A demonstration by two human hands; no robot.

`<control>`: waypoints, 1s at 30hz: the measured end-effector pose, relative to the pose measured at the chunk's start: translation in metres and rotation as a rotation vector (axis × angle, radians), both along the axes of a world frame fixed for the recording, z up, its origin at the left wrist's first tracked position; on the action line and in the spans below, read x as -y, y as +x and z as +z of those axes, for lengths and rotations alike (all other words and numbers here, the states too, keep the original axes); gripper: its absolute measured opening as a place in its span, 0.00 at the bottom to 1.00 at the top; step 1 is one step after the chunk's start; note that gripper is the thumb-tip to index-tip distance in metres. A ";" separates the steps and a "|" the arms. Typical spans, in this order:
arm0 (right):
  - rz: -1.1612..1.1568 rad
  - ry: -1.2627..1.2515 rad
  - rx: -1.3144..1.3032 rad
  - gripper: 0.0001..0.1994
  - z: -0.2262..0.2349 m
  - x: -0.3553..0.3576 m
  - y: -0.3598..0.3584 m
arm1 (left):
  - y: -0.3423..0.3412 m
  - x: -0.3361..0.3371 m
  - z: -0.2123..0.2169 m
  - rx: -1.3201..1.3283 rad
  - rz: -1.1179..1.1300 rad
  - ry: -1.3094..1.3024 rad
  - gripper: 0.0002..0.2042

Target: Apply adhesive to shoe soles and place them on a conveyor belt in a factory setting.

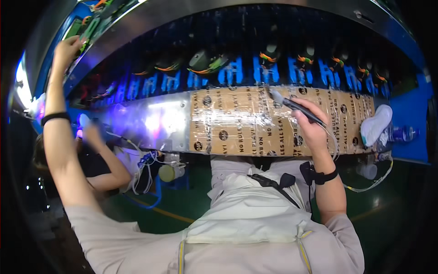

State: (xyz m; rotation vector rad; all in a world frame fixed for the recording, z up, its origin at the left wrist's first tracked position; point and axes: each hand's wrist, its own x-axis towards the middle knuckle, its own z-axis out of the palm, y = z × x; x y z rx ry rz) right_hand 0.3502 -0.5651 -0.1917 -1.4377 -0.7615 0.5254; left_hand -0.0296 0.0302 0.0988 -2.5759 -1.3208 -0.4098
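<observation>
My left hand [67,51] is stretched up to the far left, its fingers bent and drawn together at a green part [89,30] on the upper ledge. What the fingertips pinch, if anything, is too small to make out. In my right hand [312,119] is a black pen-shaped corded tool [302,109], gripped between thumb and fingers. The tool's pale, flat tip [276,95] points left and away, over the far part of a cardboard-covered work surface [242,121]. A thin cable [336,141] trails from its rear end beside my wrist.
Blue holders [267,71] with orange-and-green pieces line the dark far side. Left of the cardboard is a shiny metal plate [171,119]. A co-worker's arm [107,160] is at the left. A white shoe-shaped object [376,124] and a clear bottle [404,133] lie at the right.
</observation>
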 end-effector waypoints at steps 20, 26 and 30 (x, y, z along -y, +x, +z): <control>0.177 0.225 -0.233 0.17 -0.001 0.011 -0.071 | 0.036 0.260 -0.205 1.774 -0.371 -0.787 0.14; 0.204 0.225 -0.246 0.13 0.015 0.009 -0.089 | 0.053 0.393 -0.300 1.815 -0.328 -1.593 0.21; 0.289 0.177 -0.331 0.09 0.022 0.001 -0.104 | 0.059 0.440 -0.317 1.796 -0.641 -1.852 0.35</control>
